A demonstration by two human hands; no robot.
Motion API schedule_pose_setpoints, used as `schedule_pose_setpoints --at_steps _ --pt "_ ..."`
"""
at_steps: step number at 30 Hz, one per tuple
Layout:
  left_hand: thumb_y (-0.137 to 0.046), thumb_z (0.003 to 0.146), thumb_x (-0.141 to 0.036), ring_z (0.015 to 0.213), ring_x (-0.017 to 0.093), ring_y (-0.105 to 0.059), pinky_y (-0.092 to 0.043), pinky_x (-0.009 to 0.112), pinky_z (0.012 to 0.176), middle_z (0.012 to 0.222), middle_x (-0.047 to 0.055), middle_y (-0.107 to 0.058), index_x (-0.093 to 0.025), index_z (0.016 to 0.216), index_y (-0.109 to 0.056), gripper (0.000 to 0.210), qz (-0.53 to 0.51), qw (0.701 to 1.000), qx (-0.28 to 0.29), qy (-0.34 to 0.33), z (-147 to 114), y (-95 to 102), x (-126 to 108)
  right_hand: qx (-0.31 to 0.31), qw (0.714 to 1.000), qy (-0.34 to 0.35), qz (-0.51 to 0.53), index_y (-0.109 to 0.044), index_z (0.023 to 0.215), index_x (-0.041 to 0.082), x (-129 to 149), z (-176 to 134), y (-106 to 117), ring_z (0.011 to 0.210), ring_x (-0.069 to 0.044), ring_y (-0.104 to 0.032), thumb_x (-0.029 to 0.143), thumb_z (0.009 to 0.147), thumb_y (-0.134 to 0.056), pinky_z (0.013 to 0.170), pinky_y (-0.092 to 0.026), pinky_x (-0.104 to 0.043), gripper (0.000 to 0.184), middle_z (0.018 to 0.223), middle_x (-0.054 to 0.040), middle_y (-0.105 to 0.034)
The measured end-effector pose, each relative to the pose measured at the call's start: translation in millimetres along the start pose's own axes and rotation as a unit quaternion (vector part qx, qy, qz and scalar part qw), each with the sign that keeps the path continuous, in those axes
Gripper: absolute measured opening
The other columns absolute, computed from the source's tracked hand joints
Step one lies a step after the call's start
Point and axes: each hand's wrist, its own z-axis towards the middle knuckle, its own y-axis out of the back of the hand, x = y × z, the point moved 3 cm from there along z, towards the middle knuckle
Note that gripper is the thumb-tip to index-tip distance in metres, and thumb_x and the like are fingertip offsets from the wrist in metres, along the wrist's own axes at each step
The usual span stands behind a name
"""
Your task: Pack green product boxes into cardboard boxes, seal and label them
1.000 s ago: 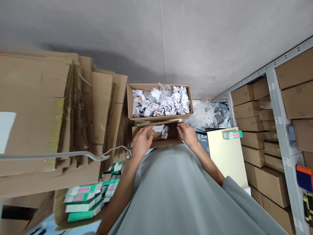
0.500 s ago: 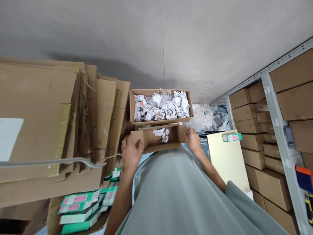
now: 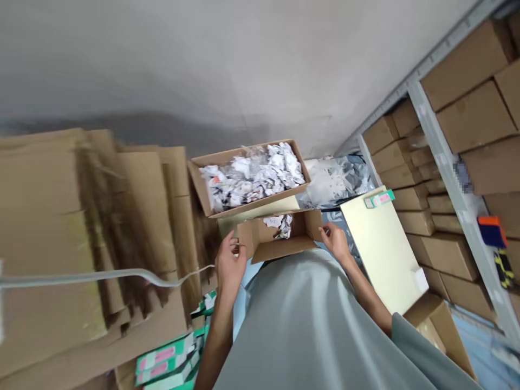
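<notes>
A small open cardboard box (image 3: 280,250) sits right in front of my body, its end flaps turned outward. Crumpled paper (image 3: 281,225) lies inside it, towards its far wall. My left hand (image 3: 231,262) is at the box's left end flap, fingers curled and thumb against the cardboard. At the opposite end my right hand (image 3: 335,241) pinches the right flap between thumb and fingers. Just beyond stands a larger cardboard box (image 3: 254,206), filled with crumpled white paper (image 3: 255,176) and some clear plastic.
Flattened cardboard (image 3: 134,216) stands stacked at left, with a pale cable (image 3: 134,275) across it. Green-and-pink cartons (image 3: 162,360) lie below. To the right are a cream board (image 3: 379,254) carrying one green carton (image 3: 379,199), an open box (image 3: 441,330) and shelves of brown boxes (image 3: 442,260).
The view has turned and tilted, so the surroundings appear shifted and rotated. Both hands remain at the small box's ends; the left hand now overlaps its flap less.
</notes>
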Motion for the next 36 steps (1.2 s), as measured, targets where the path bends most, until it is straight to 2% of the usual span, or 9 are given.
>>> schedule_pose_setpoints --at_steps 3,6,14,17,20,23,26,30,36 --pt "-0.06 0.093 -0.044 0.092 0.023 -0.077 -0.063 0.036 0.085 0.118 0.012 -0.078 -0.019 0.148 -0.062 0.061 -0.023 0.996 0.075 -0.044 -1 -31.3 -23 -0.053 0.996 -0.065 0.034 -0.073 0.101 0.023 -32 -32 22 0.078 -0.024 -0.076 0.044 0.105 -0.058 0.074 -0.05 -0.03 0.026 0.097 -0.0076 -0.084" --pt "-0.06 0.094 -0.046 0.09 0.022 -0.076 -0.063 0.035 0.082 0.117 0.013 -0.078 -0.018 0.147 -0.063 0.06 -0.035 0.986 0.141 -0.084 -6 -72.8 -56 -0.107 0.985 -0.122 0.064 -0.071 0.097 0.024 -69 -59 42 0.073 -0.023 -0.073 0.05 0.103 -0.055 0.072 -0.051 -0.031 0.031 0.089 -0.0067 -0.081" --pt "-0.058 0.096 -0.041 0.091 0.023 -0.074 -0.065 0.039 0.088 0.111 0.011 -0.074 -0.019 0.14 -0.07 0.051 -0.001 0.94 0.243 -0.241 -52 -184.4 -175 -0.235 0.937 -0.212 0.148 -0.064 0.086 0.025 -187 -110 80 0.066 -0.023 -0.066 0.06 0.099 -0.052 0.069 -0.049 -0.033 0.039 0.078 -0.0056 -0.075" --pt "-0.058 0.094 -0.038 0.093 0.024 -0.073 -0.065 0.041 0.089 0.111 0.011 -0.074 -0.019 0.138 -0.071 0.049 0.024 0.915 0.286 -0.283 -71 -243.8 -215 -0.266 0.91 -0.253 0.193 -0.062 0.085 0.026 -239 -130 89 0.065 -0.022 -0.065 0.063 0.098 -0.052 0.067 -0.049 -0.033 0.041 0.078 -0.0056 -0.075" --pt "-0.058 0.093 -0.037 0.09 0.023 -0.072 -0.065 0.041 0.089 0.109 0.011 -0.074 -0.018 0.136 -0.071 0.049 0.05 0.888 0.336 -0.31 -92 -313.1 -249 -0.29 0.878 -0.3 0.234 -0.061 0.085 0.026 -289 -152 94 0.065 -0.022 -0.065 0.063 0.097 -0.053 0.068 -0.049 -0.033 0.04 0.079 -0.0048 -0.074" --pt "-0.059 0.091 -0.037 0.085 0.022 -0.071 -0.064 0.04 0.085 0.105 0.01 -0.074 -0.018 0.135 -0.07 0.049 0.075 0.857 0.387 -0.331 -117 -380.8 -279 -0.307 0.846 -0.345 0.266 -0.06 0.085 0.026 -335 -171 100 0.065 -0.022 -0.064 0.064 0.096 -0.053 0.068 -0.05 -0.033 0.04 0.079 -0.0043 -0.073" --pt "-0.058 0.09 -0.034 0.082 0.021 -0.07 -0.063 0.039 0.086 0.104 0.009 -0.075 -0.018 0.137 -0.069 0.051 0.109 0.833 0.416 -0.348 -143 -434.6 -302 -0.316 0.821 -0.384 0.282 -0.06 0.086 0.027 -372 -185 108 0.065 -0.022 -0.064 0.065 0.095 -0.053 0.07 -0.051 -0.034 0.04 0.08 -0.0043 -0.074" --pt "-0.057 0.089 -0.03 0.085 0.022 -0.071 -0.062 0.04 0.092 0.108 0.009 -0.076 -0.018 0.138 -0.069 0.052 0.153 0.805 0.438 -0.37 -169 -478.6 -323 -0.309 0.804 -0.417 0.289 -0.061 0.087 0.027 -404 -193 114 0.067 -0.022 -0.066 0.064 0.095 -0.054 0.071 -0.051 -0.034 0.039 0.084 -0.0048 -0.076" --pt "-0.058 0.088 -0.028 0.081 0.022 -0.07 -0.061 0.039 0.088 0.11 0.01 -0.076 -0.015 0.138 -0.07 0.053 0.201 0.779 0.453 -0.385 -181 -506.5 -337 -0.293 0.788 -0.458 0.289 -0.06 0.087 0.027 -420 -192 113 0.068 -0.022 -0.068 0.063 0.094 -0.052 0.072 -0.051 -0.034 0.038 0.087 -0.005 -0.077"
